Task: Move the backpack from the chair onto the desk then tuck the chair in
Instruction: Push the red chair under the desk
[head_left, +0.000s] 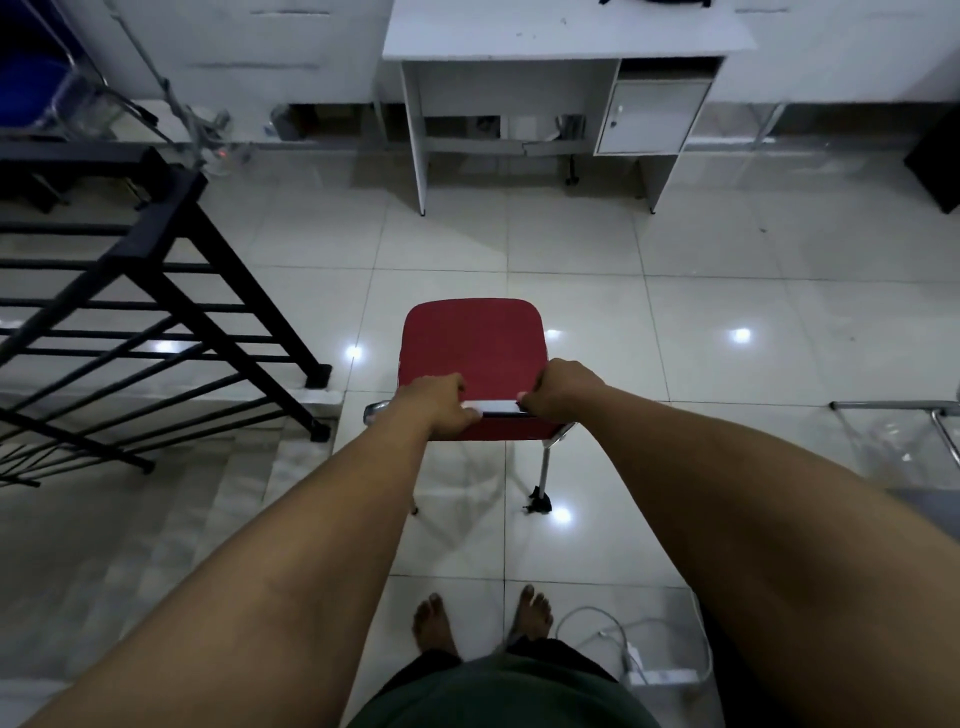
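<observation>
A red chair (474, 343) with chrome legs stands on the tiled floor in the middle, its seat bare. My left hand (441, 405) grips the left end of the chair's backrest top. My right hand (563, 389) grips its right end. The white desk (566, 31) stands well beyond the chair against the far wall, with an open kneehole on its left and a small cupboard on its right. A dark strip of the backpack (654, 2) shows at the desk's far edge, cut off by the frame.
A black metal stair railing (156, 291) stands left, with steps dropping below it. A chrome frame (893, 410) is at the right. A white charger and cable (654, 670) lie by my bare feet. Tiled floor lies between chair and desk.
</observation>
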